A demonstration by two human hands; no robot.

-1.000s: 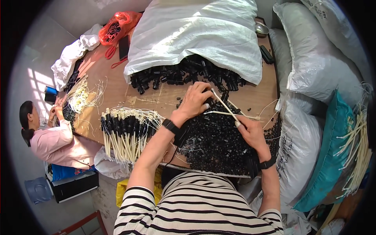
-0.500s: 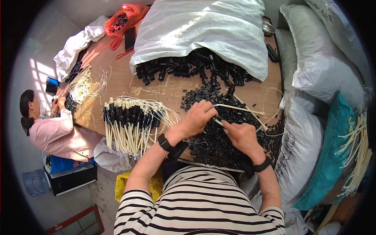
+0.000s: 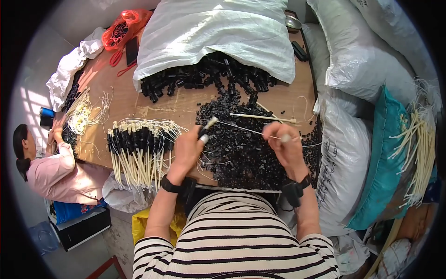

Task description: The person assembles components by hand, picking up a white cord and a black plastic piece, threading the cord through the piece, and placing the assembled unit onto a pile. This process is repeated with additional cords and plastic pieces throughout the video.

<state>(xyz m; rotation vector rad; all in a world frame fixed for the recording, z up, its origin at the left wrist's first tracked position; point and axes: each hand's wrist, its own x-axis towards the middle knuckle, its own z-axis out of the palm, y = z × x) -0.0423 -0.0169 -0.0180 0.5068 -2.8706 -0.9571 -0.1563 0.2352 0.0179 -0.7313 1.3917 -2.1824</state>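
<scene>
My left hand (image 3: 187, 151) is closed around a short black tubular piece with a cream tip (image 3: 212, 122). From that tip a thin white cord (image 3: 239, 127) runs taut across to my right hand (image 3: 287, 151). The fingers of my right hand are pinched on the cord, slightly blurred, with a pale end showing beside them. Both hands are above a spread of small black plastic parts (image 3: 246, 162). Beyond them lies a cream stick (image 3: 265, 117). Left of my left hand, several cream sticks with black sleeves and white cords (image 3: 134, 144) lie side by side at the table edge.
A white woven sack (image 3: 209, 28) spills black tubular fittings (image 3: 204, 74) at the back. Full white sacks (image 3: 346, 162) and a teal sack (image 3: 378, 153) line the right. A co-worker in pink (image 3: 58, 169) works at the far left, near tangled cream cords (image 3: 81, 114).
My hands have moved apart, left hand leftward and right hand slightly up, with the cord now stretched between them. The whole view has shifted a little, moving the scene left.
</scene>
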